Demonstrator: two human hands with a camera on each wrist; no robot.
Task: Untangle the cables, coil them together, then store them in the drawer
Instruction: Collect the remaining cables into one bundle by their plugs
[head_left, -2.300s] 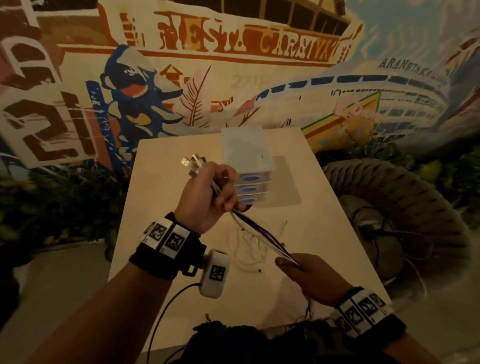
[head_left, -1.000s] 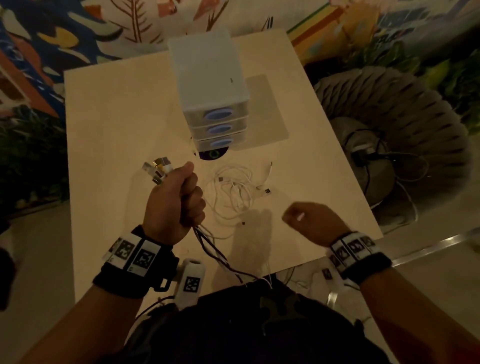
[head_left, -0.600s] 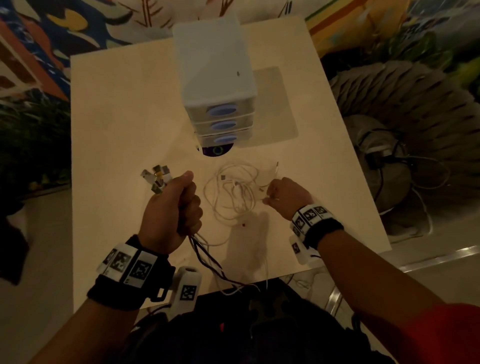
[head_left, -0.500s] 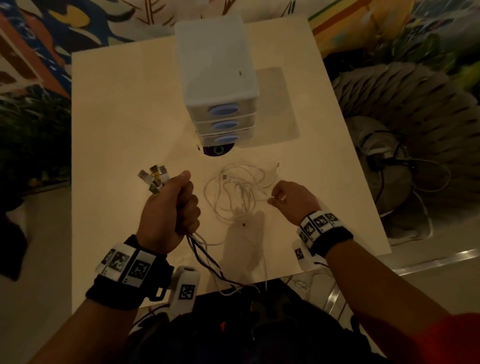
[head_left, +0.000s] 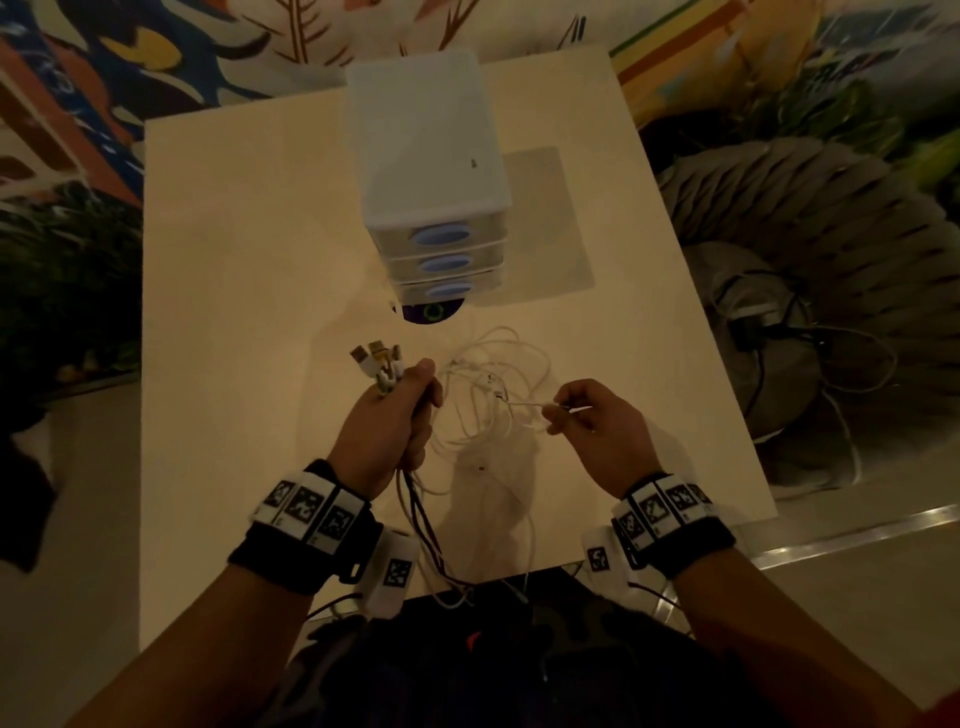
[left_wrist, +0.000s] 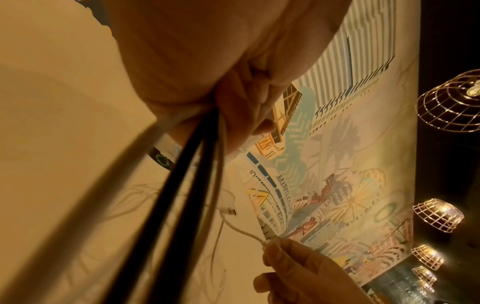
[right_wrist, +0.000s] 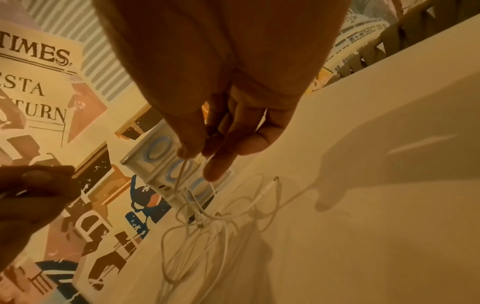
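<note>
While the left hand (head_left: 387, 421) was closed in a fist around a bundle of cables (head_left: 415, 512), the plugs (head_left: 378, 361) of that bundle stood out above the thumb, toward 11 o'clock from the fist. Below the fist, black and white strands of the bundle hung down over the near edge of the table (head_left: 234, 291), at 6 o'clock. In the left wrist view the fingers (left_wrist: 241, 115) were curled tightly on two black strands and some pale ones. The right hand (head_left: 597, 421) pinched the end of a thin white cable (head_left: 524, 402) between thumb and fingertips, just above the table; in the right wrist view the thumb (right_wrist: 189, 142) pressed this cable against a finger, and the other fingers were only loosely bent. From this pinch the cable ran toward 9 o'clock into a loose tangle of white cables (head_left: 493, 395) lying on the table between the two hands. At 12 o'clock from the tangle stood a small white drawer unit (head_left: 426, 156) with three drawers, all pushed in, each with a blue oval handle (head_left: 440, 236). At 3 o'clock, off the table, was a woven grey seat (head_left: 810, 218) with dark wires on it.
</note>
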